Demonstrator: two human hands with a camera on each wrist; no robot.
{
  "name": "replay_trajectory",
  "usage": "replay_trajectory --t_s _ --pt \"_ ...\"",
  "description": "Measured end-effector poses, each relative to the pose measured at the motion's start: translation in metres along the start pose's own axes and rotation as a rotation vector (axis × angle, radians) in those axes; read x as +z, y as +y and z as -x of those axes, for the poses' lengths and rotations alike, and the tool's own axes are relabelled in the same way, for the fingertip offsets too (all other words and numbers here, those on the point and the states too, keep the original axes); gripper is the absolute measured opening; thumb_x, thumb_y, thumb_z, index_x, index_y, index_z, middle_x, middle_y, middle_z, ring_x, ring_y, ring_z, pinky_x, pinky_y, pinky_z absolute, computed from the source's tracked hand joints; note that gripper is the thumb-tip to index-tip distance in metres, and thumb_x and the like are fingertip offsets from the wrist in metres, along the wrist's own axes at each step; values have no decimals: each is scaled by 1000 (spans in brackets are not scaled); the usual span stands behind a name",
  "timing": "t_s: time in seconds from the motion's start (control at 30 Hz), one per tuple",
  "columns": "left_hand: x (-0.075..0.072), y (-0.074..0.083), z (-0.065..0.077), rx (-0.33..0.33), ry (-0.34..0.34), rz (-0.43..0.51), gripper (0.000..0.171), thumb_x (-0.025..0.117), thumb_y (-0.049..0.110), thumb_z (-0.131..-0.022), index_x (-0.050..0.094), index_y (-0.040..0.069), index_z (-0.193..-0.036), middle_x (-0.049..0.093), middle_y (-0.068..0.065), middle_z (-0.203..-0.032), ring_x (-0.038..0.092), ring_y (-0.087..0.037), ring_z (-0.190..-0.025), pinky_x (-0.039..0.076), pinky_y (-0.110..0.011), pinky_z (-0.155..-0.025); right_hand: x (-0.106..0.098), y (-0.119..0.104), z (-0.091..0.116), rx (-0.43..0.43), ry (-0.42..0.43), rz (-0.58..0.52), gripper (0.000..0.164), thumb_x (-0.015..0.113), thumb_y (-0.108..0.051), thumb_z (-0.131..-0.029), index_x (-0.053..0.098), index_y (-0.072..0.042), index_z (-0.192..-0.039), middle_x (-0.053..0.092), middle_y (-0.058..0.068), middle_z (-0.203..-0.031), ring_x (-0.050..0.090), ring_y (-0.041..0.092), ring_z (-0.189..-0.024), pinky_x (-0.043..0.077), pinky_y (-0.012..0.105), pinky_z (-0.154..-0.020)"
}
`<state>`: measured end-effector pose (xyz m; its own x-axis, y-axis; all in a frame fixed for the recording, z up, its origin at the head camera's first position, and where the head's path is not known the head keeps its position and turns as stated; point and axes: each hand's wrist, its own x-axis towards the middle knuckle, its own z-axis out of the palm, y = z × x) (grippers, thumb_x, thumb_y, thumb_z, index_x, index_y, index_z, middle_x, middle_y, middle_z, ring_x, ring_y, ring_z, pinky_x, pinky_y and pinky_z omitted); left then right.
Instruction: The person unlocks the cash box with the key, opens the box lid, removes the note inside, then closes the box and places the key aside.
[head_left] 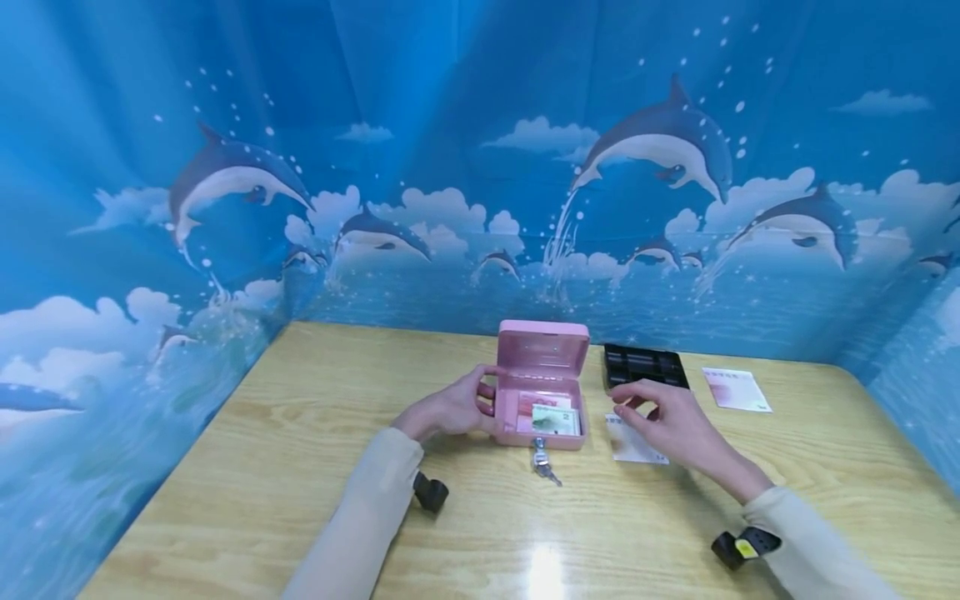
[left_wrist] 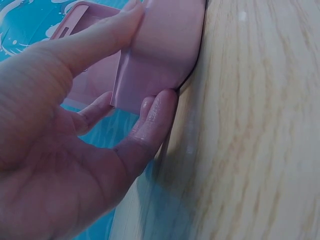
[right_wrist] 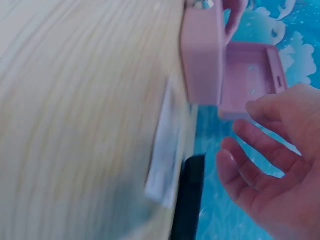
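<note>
Sleeves (head_left: 371, 492) come first; beyond, your left hand (head_left: 453, 408) grips the lid-up pink box (head_left: 517, 439) by its left side, probably steadying it, while your right hand (head_left: 671, 423), apart and empty, hangs loosely bent near a banknote (head_left: 630, 448).

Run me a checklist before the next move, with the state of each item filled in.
1. Lid raised: ok, it stands open.
2. Pink box steadied: ok, the left hand grips its side.
3. Right hand free: ok, its fingers hold nothing.
4. Near note inside the box: not ok, it lies on the table under the right hand.
5. Far note inside the box: not ok, it lies on the table right of the black tray.
6. Lock position: cannot tell; the keys at the box's front show too small.
</note>
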<state>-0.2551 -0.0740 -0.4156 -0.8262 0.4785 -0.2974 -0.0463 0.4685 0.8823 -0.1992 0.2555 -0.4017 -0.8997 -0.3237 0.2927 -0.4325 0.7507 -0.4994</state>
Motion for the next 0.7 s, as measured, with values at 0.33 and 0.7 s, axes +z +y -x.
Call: replay_trajectory --t_s 0.33,0.7 --pt "-2 1 1 4 0 13 92 84 4 -78 34 21 -153 56 -15 -133 62 -26 -114 52 -47 -106 11 -26 -14 53 -89 -70 27 68 -17 -98 72 -11 -124 75 6 -119 70 22 -100 57 20 -70" --pt "0 0 0 19 -15 34 92 83 4 -80 32 18 -155 57 -14 -131 64 -25 -112 53 -46 -105 26 -30 -24 36 -197 -82 31 67 -20 -99 70 -14 -128 74 7 -121 68 21 -103 58 25 -75"
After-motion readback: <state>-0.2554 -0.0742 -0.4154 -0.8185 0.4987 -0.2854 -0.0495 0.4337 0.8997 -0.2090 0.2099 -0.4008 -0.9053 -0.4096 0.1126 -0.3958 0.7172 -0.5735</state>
